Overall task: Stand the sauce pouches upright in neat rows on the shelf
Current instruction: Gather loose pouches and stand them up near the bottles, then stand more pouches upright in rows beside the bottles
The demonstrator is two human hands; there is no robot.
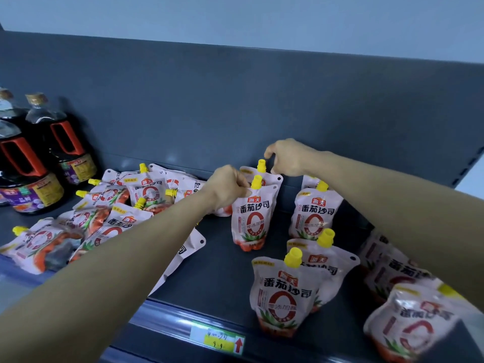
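Two pouches stand one behind the other at the far middle of the shelf (209,289), and I am squaring them up. My left hand (227,185) is closed, pinching the top left corner of the front pouch (252,218) just beside its yellow spout. My right hand (285,158) hovers over the rear pouch (272,176), fingers curled with a gap between thumb and fingertips, apparently touching nothing. I judge the row-building is partly done: more upright pouches (314,213) stand to the right and nearer me, while a heap of fallen pouches (104,210) lies to the left, beside the dark sauce bottles (39,158). Next I should let the front pouch settle on its base, release gently so it does not topple, then reach left into the heap for another.
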